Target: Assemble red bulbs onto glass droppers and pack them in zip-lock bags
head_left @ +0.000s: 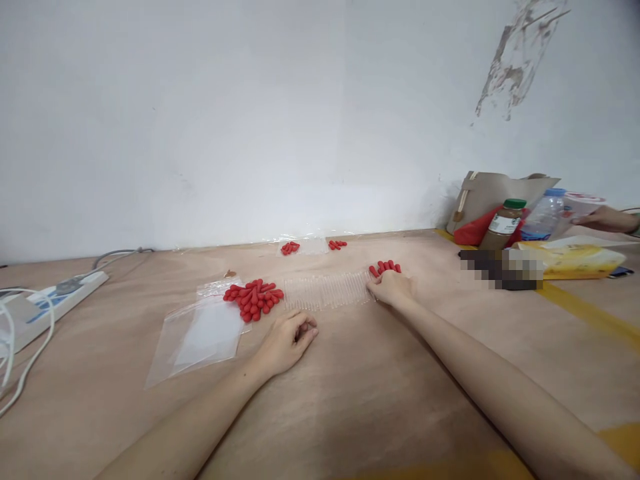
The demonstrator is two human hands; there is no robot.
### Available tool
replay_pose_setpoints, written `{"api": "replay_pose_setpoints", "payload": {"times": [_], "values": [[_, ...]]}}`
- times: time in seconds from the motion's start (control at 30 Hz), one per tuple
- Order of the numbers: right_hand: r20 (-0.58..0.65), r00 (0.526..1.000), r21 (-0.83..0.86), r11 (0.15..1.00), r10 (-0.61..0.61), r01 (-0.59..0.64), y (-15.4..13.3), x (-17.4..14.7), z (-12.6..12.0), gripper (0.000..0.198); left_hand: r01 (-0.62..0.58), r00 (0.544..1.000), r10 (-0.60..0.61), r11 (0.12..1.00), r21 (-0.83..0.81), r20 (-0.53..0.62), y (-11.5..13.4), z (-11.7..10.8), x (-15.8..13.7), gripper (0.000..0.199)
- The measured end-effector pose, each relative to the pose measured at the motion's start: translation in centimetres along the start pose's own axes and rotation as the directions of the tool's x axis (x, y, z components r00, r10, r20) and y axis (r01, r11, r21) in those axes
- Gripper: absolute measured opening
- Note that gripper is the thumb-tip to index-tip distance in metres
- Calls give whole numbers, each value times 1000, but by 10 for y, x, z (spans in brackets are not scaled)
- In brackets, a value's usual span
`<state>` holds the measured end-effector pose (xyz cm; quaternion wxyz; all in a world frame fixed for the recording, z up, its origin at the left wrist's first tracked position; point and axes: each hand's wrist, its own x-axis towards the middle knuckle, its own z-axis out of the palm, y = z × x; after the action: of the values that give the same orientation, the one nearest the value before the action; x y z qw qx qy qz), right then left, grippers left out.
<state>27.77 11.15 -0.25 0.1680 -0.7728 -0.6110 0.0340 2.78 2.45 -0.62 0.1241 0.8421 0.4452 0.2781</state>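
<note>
Pale wall (250, 120) behind, brown worktop (325, 413) in front, and at far left a power strip (55, 310) sits well apart from the action. Moving right, a clear bag (210, 330) lies flat, its upper edge beside the red heap (255, 300), a loose tangle of little bulbs. Just below that, the left hand (290, 340) rests on the worktop, fingers half-curled and loose, with nothing seen in them.

Now the middle: clear sticks (327, 291) lie side by side in a long row, running from the red heap across to the right hand (393, 288). Behind them, by the wall, sits a smaller set (313, 245), red bits at either end.

And the right hand is on the row's end! Its fingers are drawn together in a pinch; whether a stick is caught between them, I can't tell. A red row (385, 267) lines up just beyond the knuckles. Good technique here, I'd say: light fingertips, one stick at a time, wrist high so neighbours don't roll, left hand ready to steady the row.

Far right, a tissue pack (565, 260), well clear.
</note>
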Motion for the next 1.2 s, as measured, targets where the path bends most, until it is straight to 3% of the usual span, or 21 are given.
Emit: {"api": "replay_pose_setpoints", "payload": {"times": [0.27,0.4,0.53,0.67,0.73,0.83,1.07,1.2], "values": [[-108,993,68,996,-57,64,0,-3,1,30,28,999,-29,999,-31,-31,2,1,-1,12],[-195,966,152,968,-169,200,-5,-12,-7,28,63,986,-53,997,55,-157,-2,-10,5,18],[-231,879,225,856,-417,465,-10,-31,-12,20,203,927,-129,962,181,-353,-28,-41,16,24],[-274,715,253,670,-643,698,-11,-57,-6,21,405,846,-234,866,293,-480,-65,-77,25,18],[-291,654,229,613,-698,756,-11,-68,0,22,504,830,-326,787,357,-453,-78,-88,30,23],[-304,617,234,571,-726,787,-9,-76,7,21,571,819,-460,710,412,-344,-89,-92,43,29],[-310,608,263,549,-731,793,-3,-72,18,18,602,798,-541,693,396,-266,-102,-80,71,29],[-316,610,283,542,-727,792,-3,-73,17,18,609,792,-508,703,367,-339,-94,-83,73,25]]}}
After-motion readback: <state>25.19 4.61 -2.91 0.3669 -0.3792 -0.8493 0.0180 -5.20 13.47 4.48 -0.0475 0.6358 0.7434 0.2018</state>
